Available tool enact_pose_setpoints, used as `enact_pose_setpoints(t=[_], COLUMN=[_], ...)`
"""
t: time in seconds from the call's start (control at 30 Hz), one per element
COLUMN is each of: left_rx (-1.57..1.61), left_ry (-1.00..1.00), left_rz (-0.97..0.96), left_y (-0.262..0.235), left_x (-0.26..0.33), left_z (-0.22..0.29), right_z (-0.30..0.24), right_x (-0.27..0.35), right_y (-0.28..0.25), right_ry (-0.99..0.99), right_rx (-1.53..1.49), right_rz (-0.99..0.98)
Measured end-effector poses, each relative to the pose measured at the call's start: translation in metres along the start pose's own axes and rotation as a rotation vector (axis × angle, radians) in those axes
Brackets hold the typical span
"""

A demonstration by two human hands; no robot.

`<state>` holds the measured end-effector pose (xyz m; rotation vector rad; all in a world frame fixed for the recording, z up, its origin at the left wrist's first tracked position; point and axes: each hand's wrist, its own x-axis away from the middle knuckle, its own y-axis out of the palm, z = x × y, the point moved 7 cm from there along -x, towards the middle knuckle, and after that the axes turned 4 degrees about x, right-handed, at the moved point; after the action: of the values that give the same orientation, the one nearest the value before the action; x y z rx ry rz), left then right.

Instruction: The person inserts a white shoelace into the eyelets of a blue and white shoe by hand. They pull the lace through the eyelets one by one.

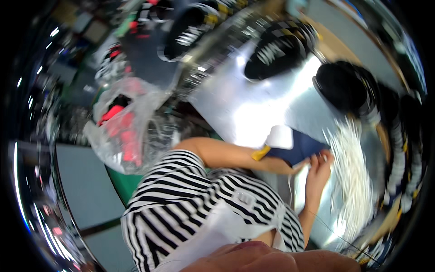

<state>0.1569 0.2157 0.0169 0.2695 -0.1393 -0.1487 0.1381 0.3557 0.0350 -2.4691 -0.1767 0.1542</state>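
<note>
A navy shoe upper (302,147) with a white panel (281,137) and a yellow tab (260,153) is between my two hands, over the metal table. My left hand (295,168) reaches across from the left and grips its lower edge; most of its fingers are hidden or blurred. At the right-hand corner of the upper, my right hand (321,167) pinches it with bent fingers. A thick bundle of white laces (353,177) lies just right of my right hand.
Black shoes (278,50) stand at the table's far side, with another dark shoe (346,86) and more in a row at the right. A shiny metal table (217,97) spreads ahead. To my left sits a clear plastic bag (118,136) with pink and black pieces.
</note>
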Motion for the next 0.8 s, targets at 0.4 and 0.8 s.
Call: enact_pose_setpoints(t=[0.4, 0.8], left_rx=[-0.316, -1.206], left_ry=[-0.076, 0.299], left_rz=[0.079, -0.2], left_y=[-0.041, -0.03], left_x=[-0.024, -0.022], left_z=[0.009, 0.034], right_z=[0.062, 0.073], right_x=[-0.023, -0.019], right_y=[-0.027, -0.024], right_ry=[0.297, 0.341], right_rx=[-0.415, -0.6], right_rz=[-0.024, 0.214])
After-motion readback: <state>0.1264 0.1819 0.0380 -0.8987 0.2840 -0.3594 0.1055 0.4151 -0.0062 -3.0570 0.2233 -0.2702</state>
